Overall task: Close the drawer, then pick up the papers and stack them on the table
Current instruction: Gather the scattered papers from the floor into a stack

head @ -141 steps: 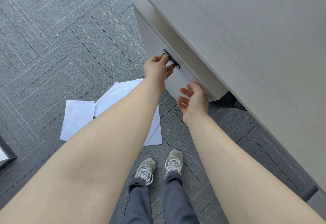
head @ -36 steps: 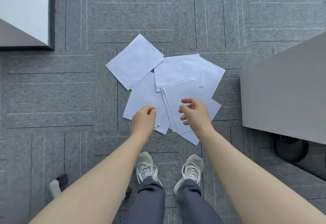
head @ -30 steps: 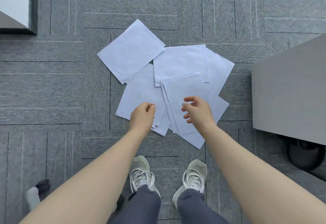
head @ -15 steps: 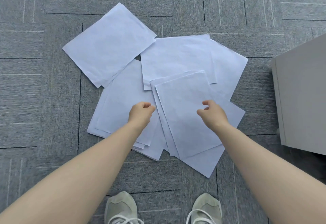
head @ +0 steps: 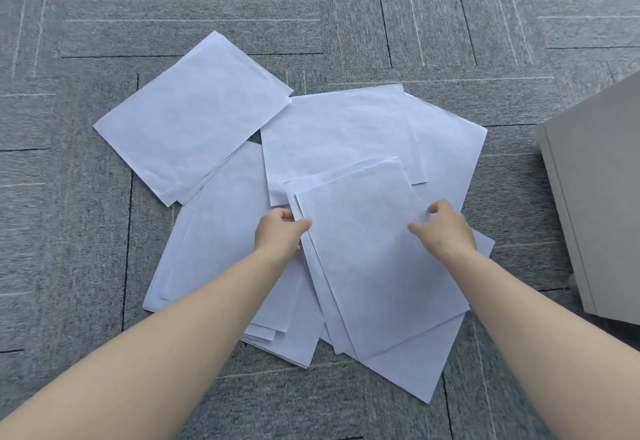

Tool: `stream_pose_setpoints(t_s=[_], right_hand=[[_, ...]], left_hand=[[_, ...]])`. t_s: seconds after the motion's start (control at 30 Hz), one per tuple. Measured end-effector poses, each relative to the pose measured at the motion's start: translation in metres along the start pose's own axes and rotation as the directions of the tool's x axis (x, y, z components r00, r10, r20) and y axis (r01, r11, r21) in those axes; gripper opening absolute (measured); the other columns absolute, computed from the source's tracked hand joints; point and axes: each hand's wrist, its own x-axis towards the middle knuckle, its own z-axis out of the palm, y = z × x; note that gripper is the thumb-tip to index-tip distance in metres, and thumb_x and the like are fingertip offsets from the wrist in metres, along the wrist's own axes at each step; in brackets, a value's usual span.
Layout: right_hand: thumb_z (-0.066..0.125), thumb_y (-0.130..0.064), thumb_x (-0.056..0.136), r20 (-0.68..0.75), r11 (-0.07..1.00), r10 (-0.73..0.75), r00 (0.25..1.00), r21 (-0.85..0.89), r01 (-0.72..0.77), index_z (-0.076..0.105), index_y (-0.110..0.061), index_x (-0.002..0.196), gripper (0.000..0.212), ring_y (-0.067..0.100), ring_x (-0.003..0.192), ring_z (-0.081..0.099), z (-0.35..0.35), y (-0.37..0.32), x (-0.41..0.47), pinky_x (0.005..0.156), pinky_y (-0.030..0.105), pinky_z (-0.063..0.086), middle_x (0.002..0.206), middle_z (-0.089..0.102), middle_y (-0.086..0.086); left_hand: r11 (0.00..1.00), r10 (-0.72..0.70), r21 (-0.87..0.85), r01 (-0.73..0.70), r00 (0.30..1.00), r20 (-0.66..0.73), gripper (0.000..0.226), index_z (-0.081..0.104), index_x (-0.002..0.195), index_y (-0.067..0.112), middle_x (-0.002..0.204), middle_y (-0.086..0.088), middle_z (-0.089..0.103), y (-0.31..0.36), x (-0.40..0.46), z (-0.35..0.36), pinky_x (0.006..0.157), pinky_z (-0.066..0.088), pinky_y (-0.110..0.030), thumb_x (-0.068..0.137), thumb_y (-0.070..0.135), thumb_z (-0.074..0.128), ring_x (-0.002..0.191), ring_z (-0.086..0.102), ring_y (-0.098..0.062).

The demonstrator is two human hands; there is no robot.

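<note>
Several white papers (head: 339,134) lie scattered and overlapping on the grey carpet. A top sheet (head: 374,249) sits in the middle of the pile. My left hand (head: 278,235) pinches the left edge of that sheet, thumb on top. My right hand (head: 445,231) grips its right edge, where the paper bends up slightly under the fingers. One separate sheet (head: 194,117) lies angled at the far left of the pile. The drawer front is out of view.
A grey cabinet (head: 602,197) stands at the right edge, close to the pile. Grey carpet tiles (head: 69,231) surround the papers on the left and far side.
The camera has dropped closer to the floor. Both hands have reached the top sheet and closed on its left and right edges; half a second ago they hovered above it.
</note>
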Motion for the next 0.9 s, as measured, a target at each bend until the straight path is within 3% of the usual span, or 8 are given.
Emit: stream_pose_setpoints(t_s=[0.17,0.3,0.43,0.53,0.63,0.73,0.83,0.9], right_hand=[[0.066,-0.038,0.081,0.022,0.993,0.004,1.000,0.114,-0.006,0.047,-0.019,0.111,0.040,0.029,0.085,0.061,0.004,-0.001,0.000,0.072,0.035,0.048,0.106,0.058,0.005],[0.068,-0.039,0.082,0.049,0.979,-0.032,0.998,0.200,0.022,0.054,-0.015,0.101,0.034,0.023,0.086,0.057,0.005,-0.003,0.001,0.069,0.032,0.040,0.095,0.058,0.000],[0.070,-0.023,0.082,0.156,0.903,-0.167,0.974,0.420,0.088,0.058,-0.010,0.074,0.019,0.021,0.066,0.059,0.008,-0.003,-0.001,0.063,0.031,0.045,0.078,0.063,0.005],[0.058,-0.009,0.093,0.204,0.780,-0.318,0.926,0.612,0.133,0.069,-0.011,0.090,0.011,0.022,0.069,0.069,0.008,-0.009,-0.011,0.068,0.034,0.056,0.091,0.074,0.012],[0.054,-0.007,0.095,0.199,0.707,-0.410,0.890,0.686,0.172,0.071,-0.013,0.101,0.019,0.025,0.076,0.070,0.009,-0.015,-0.016,0.074,0.040,0.057,0.095,0.076,0.012],[0.056,-0.008,0.095,0.180,0.659,-0.427,0.886,0.733,0.169,0.072,-0.017,0.100,0.019,0.025,0.078,0.069,0.012,-0.022,-0.020,0.078,0.044,0.055,0.095,0.075,0.009],[0.057,-0.012,0.096,0.177,0.631,-0.428,0.886,0.761,0.153,0.071,-0.016,0.101,0.016,0.027,0.082,0.067,0.015,-0.027,-0.021,0.082,0.047,0.053,0.097,0.074,0.010],[0.056,-0.013,0.097,0.181,0.620,-0.440,0.880,0.769,0.152,0.070,-0.012,0.106,0.017,0.026,0.084,0.068,0.018,-0.030,-0.022,0.082,0.045,0.054,0.099,0.074,0.009]], left_hand=[[0.998,0.043,0.049,-0.046,0.998,0.049,0.028,0.065,0.092,0.014,0.092,-0.005,0.072,-0.004,0.002,0.005,0.081,0.057,-0.049,0.067,0.026,0.067,0.087,0.071,-0.027],[0.997,0.075,0.010,-0.075,0.996,0.052,0.023,0.068,0.091,0.012,0.092,-0.006,0.074,-0.003,0.002,0.003,0.077,0.059,-0.049,0.069,0.019,0.065,0.086,0.072,-0.026],[0.992,0.112,-0.073,-0.106,0.991,0.078,0.015,0.069,0.098,0.010,0.096,-0.009,0.074,0.000,-0.001,-0.006,0.075,0.061,-0.042,0.083,0.009,0.065,0.086,0.073,-0.026],[0.981,0.156,-0.121,-0.151,0.987,0.037,0.014,0.069,0.096,0.005,0.090,-0.009,0.074,0.000,-0.001,-0.021,0.065,0.060,-0.032,0.088,0.015,0.064,0.073,0.071,-0.020],[0.965,0.238,0.144,-0.219,0.963,-0.128,0.015,0.067,0.091,0.012,0.087,-0.003,0.070,-0.009,0.006,-0.046,0.069,0.055,-0.033,0.088,0.026,0.062,0.073,0.066,-0.019],[0.838,0.356,0.524,-0.151,0.880,-0.316,0.023,0.064,0.107,0.019,0.106,0.000,0.062,-0.024,0.011,-0.077,0.078,0.047,-0.034,0.087,0.028,0.059,0.097,0.059,-0.022],[0.791,0.362,0.612,-0.012,0.816,-0.452,0.044,0.056,0.124,0.015,0.130,-0.011,0.050,-0.038,0.012,-0.100,0.091,0.042,-0.042,0.085,0.033,0.064,0.120,0.045,-0.031],[0.788,0.321,0.611,0.079,0.794,-0.517,0.059,0.052,0.128,0.011,0.133,-0.014,0.047,-0.044,0.012,-0.109,0.096,0.039,-0.045,0.079,0.041,0.070,0.124,0.041,-0.034]])
